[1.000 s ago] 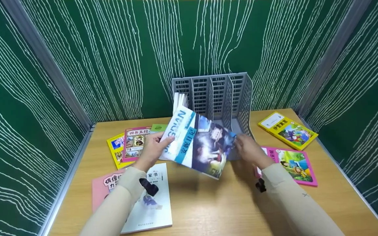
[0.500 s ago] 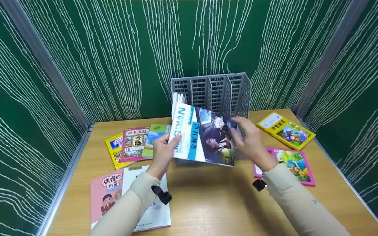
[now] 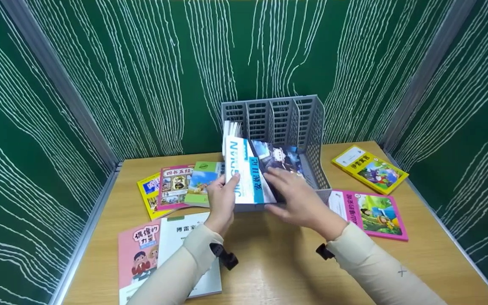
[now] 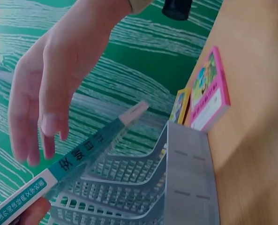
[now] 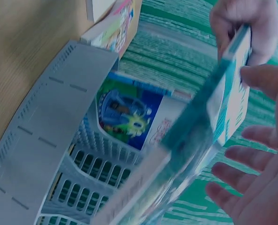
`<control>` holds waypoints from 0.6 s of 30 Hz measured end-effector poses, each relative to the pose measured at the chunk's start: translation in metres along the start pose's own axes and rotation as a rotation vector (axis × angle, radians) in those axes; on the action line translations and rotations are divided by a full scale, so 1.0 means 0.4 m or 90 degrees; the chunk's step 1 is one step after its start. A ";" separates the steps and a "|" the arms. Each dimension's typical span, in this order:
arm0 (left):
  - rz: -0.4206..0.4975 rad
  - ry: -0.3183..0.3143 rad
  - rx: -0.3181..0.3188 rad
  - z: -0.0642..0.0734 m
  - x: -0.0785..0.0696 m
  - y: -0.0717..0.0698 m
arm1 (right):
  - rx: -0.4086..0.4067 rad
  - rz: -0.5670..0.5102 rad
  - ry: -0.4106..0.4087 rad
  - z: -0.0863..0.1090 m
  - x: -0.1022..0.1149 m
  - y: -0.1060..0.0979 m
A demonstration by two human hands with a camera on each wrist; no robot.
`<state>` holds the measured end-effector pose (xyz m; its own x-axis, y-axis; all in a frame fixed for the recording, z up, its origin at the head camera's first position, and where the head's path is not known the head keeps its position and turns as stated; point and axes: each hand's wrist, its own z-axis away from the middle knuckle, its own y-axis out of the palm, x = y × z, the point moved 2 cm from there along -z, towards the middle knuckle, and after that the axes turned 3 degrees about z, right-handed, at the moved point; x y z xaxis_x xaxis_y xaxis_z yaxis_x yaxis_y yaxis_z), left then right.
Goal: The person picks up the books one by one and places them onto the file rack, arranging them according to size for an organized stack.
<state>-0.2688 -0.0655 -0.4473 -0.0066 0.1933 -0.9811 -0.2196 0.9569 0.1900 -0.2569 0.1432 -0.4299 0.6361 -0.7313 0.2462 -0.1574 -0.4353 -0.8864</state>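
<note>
My left hand [image 3: 223, 199] grips the left end of a paperback book [image 3: 244, 169], thumb on its white and teal cover. The book is held tilted in front of the grey file rack [image 3: 318, 161], with its spine facing down toward me. My right hand [image 3: 299, 197] is spread with loose fingers over the book's dark picture side; in the right wrist view the fingers [image 5: 232, 176] stand apart from the book. Another book [image 5: 129, 112] stands in the rack's leftmost compartment, its page edges visible in the head view.
Left of the rack lie overlapping yellow, pink-bordered [image 3: 175, 186] and green [image 3: 201, 182] books. Nearer are a pink book [image 3: 138, 250] and a white book [image 3: 210, 271], partly behind my left arm. To the right lie a yellow book [image 3: 370, 168] and a pink book [image 3: 375, 216].
The book turned more level, then moved slightly right and lower before the rack, staying in my left hand. My right hand released its right end and moved left over the cover.
</note>
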 end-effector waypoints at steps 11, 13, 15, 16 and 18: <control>0.025 -0.028 0.027 0.046 -0.005 0.030 | 0.114 0.069 0.043 -0.011 0.040 0.039; 0.037 -0.041 0.031 0.053 -0.009 0.036 | 0.111 0.062 0.068 -0.010 0.038 0.045; 0.047 -0.054 0.034 0.058 -0.012 0.042 | 0.097 0.060 0.085 -0.008 0.032 0.051; 0.054 -0.060 0.036 0.060 -0.013 0.044 | 0.089 0.063 0.091 -0.007 0.030 0.054; 0.070 -0.074 0.042 0.062 -0.014 0.047 | 0.071 0.069 0.105 -0.003 0.026 0.060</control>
<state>-0.2485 -0.0432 -0.4375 0.0870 0.3181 -0.9440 -0.1598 0.9398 0.3020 -0.2550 0.1247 -0.4481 0.4868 -0.8503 0.2000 -0.1282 -0.2960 -0.9465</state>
